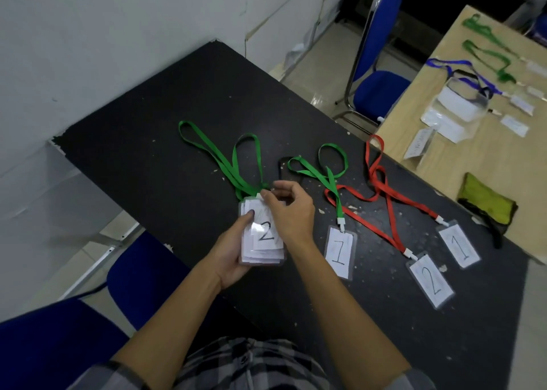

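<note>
My left hand holds a clear badge holder from below, thumb on its face; a paper marked 2 and other slips show inside. My right hand pinches the white clip at the holder's top, where a long green lanyard is attached. Three more badges lie on the black table: a badge marked 1 on a green lanyard, a badge marked 2 and a second badge marked 1, both on red lanyards.
A wooden table at the right carries green and blue lanyards, loose clear holders and paper slips. A green-yellow pouch lies on its near edge. Blue chairs stand at the back and near left. White wall at left.
</note>
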Action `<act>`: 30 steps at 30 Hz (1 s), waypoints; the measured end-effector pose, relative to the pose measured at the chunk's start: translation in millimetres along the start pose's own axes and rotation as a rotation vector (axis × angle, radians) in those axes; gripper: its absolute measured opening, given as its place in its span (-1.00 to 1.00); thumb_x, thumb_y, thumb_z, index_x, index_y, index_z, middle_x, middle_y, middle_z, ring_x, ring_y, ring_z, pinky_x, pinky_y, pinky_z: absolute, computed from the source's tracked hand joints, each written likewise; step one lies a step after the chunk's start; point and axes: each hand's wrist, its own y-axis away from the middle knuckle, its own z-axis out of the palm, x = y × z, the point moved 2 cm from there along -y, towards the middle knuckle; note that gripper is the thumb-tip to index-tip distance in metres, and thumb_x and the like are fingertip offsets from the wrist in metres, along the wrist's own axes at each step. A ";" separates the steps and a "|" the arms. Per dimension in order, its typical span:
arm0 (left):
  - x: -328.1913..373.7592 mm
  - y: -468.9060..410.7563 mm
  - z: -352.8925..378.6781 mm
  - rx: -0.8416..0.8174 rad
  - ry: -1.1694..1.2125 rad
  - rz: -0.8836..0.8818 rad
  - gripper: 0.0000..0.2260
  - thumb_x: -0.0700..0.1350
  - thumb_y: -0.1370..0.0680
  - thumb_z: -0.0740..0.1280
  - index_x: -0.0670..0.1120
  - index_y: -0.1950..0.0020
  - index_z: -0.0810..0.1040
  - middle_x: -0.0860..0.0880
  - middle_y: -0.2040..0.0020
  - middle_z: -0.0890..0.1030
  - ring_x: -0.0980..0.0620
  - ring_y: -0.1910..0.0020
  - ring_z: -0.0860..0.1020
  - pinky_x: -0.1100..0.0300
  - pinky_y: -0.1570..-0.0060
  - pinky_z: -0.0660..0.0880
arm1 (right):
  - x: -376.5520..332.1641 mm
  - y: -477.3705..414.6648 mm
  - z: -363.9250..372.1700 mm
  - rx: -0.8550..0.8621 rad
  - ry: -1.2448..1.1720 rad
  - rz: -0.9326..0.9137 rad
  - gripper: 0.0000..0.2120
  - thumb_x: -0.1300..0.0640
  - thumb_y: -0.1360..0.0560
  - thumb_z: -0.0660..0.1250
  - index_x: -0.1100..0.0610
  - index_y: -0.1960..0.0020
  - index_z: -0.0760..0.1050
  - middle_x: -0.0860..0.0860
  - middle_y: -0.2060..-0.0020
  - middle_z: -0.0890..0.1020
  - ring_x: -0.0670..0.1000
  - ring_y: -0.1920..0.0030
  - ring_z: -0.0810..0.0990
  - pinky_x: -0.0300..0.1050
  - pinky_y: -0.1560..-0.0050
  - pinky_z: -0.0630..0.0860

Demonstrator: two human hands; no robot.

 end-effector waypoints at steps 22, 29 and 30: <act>-52.9 -33.9 5.3 0.282 -0.548 0.089 -0.84 -0.11 -0.67 0.23 -0.02 -0.16 0.58 -0.07 -0.05 0.69 -0.05 -0.05 0.65 0.08 -0.05 0.55 | 129.0 -60.7 -115.8 0.241 0.760 0.276 -0.76 0.03 -0.53 0.39 0.06 -0.17 0.54 0.02 -0.12 0.58 0.09 -0.23 0.45 0.12 -0.20 0.24; -54.0 -33.8 17.3 0.341 -0.600 0.154 -0.87 -0.08 -0.66 0.24 0.06 -0.11 0.59 -0.02 -0.06 0.69 -0.02 -0.04 0.66 0.03 -0.10 0.57 | 124.4 -42.0 -126.4 0.132 0.383 0.126 -0.87 0.15 -0.57 0.35 0.00 -0.03 0.40 -0.14 0.18 0.56 -0.06 0.11 0.54 0.00 -0.11 0.43; -53.0 -33.8 19.6 0.340 -0.615 0.164 -0.86 -0.07 -0.66 0.24 0.05 -0.12 0.58 -0.02 -0.06 0.69 -0.01 -0.04 0.66 0.02 -0.10 0.58 | 119.7 -37.7 -130.8 0.109 0.259 0.116 -0.87 0.17 -0.58 0.34 0.02 -0.07 0.42 -0.13 0.15 0.56 -0.05 0.10 0.56 -0.07 -0.04 0.50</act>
